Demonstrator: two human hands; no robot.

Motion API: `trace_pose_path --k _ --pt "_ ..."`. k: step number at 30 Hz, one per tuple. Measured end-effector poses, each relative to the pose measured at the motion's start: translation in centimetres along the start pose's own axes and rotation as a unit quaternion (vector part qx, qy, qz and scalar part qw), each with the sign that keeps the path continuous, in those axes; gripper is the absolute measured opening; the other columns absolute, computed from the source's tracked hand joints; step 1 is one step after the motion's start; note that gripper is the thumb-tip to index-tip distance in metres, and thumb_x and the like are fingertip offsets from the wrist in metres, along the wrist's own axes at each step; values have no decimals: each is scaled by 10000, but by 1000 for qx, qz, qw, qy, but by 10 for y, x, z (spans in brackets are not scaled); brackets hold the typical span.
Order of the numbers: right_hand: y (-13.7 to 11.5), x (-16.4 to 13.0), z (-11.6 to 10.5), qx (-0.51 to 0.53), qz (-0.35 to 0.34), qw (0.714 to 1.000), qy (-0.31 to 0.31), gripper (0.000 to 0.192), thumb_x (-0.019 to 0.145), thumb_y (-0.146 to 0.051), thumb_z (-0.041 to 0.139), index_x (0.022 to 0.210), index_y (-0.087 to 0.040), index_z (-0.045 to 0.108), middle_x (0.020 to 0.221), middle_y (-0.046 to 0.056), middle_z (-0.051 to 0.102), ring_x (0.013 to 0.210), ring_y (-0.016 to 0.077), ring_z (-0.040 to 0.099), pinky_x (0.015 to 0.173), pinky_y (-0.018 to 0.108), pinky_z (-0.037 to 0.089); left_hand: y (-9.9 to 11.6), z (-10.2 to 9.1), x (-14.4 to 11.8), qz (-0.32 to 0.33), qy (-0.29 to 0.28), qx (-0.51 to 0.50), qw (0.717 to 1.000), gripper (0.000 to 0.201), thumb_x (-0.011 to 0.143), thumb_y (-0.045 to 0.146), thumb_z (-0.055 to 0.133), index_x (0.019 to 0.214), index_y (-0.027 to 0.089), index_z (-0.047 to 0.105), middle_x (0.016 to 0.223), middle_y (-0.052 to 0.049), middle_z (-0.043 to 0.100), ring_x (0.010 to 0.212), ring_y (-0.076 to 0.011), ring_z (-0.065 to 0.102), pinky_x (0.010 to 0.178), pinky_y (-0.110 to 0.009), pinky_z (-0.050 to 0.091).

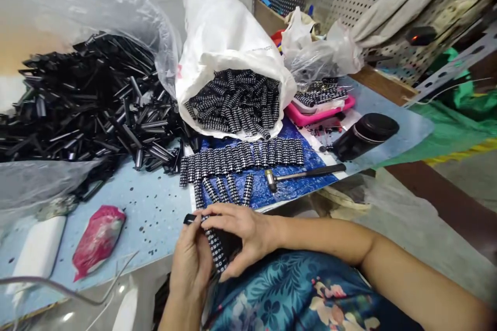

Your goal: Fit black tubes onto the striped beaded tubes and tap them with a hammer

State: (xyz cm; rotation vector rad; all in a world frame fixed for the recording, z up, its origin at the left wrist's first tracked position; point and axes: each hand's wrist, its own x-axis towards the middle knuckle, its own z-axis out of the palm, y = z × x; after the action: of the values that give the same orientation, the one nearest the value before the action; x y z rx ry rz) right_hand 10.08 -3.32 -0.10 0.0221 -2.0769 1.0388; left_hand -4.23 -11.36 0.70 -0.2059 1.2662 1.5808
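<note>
white sack [217, 26]: a thin line of small grey print runs along its right side near the rolled rim, too small and blurred to read.
white sack, left edge: a patch of red print shows at the fold, partly hidden, no letters can be made out.
pink packet [99, 238]: no wording can be made out on it.
black jar [365, 135]: no label can be made out.
Elsewhere: no readable words, numbers, brands or signs.

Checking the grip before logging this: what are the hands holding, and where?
Both hands, left hand and right hand, grip one black studded strip around its middle.
</note>
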Motion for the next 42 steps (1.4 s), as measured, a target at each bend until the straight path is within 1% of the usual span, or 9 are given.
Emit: trace_pose_path --k 5,9,20,28,33,36,38,40,42 --pt "-16 -20 -29 -80 112 990 32 813 822 -487 759 1442 -122 382 1436 227 400 1362 291 413 1122 447 392 -6 -2 -15 40 -70 143 986 564 726 556 768 1089 205 516 655 46 588 375 -49 344 397 -187 342" --pt "-13 -35 -26 -124 93 988 -31 849 848 -434 753 1494 -113 306 1449 251 371 1370 314 398 1087 470 437 -11 -3 -17 -9 -122 196 973 667 749 777 590 1031 182 484 617 28 576 348 -61 331 368 -193 274" --pt "0 -18 -6 -171 13 983 -58 829 925 -467 652 1545 -132 215 1443 253 360 1360 322 410 1035 465 495 -9 6 -14 -50 -91 -11 995 412 515 297 942 846 170 730 880 -1 712 794 -86 642 781 -171 523" --pt "2 -23 -3 -211 19 974 -78 805 947 -434 628 1552 -110 209 1412 258 400 1338 326 431 1003 464 519 3 -5 -10 -109 -195 111 968 443 631 321 893 1002 133 742 842 -80 711 728 -150 670 686 -234 545" --pt "-7 -27 -23 -220 60 971 -79 929 879 -634 630 1540 -108 242 1405 235 453 1320 325 460 1054 483 476 1 -9 -7 -70 -149 150 975 564 547 413 916 980 152 668 775 -55 691 625 -184 664 588 -283 551" --pt "-22 -55 -67 -334 130 931 -63 639 945 -447 645 1459 -155 402 1282 155 587 1211 285 557 1023 443 488 16 -33 5 80 -85 224 968 537 600 450 879 993 165 650 780 -28 680 619 -158 653 603 -267 548" --pt "-31 -84 -103 -488 199 849 -44 374 964 -284 622 1310 -161 548 1145 122 647 1033 271 622 925 441 511 29 -54 21 200 -36 283 937 485 661 447 839 1015 169 658 794 -25 682 642 -145 647 652 -261 541" --pt "-35 -112 -132 -582 257 767 -86 309 970 -344 594 1176 -114 616 1115 163 635 999 325 608 840 468 510 40 -70 41 295 -20 367 882 414 720 442 788 1017 177 676 873 -41 697 720 -152 646 725 -277 524" --pt "-35 -131 -149 -603 268 741 -127 245 1000 -321 522 1104 -124 625 1057 150 641 946 319 609 793 448 498 46 -79 60 355 -22 477 804 339 764 433 736 997 189 703 935 -51 704 801 -173 632 786 -303 490"
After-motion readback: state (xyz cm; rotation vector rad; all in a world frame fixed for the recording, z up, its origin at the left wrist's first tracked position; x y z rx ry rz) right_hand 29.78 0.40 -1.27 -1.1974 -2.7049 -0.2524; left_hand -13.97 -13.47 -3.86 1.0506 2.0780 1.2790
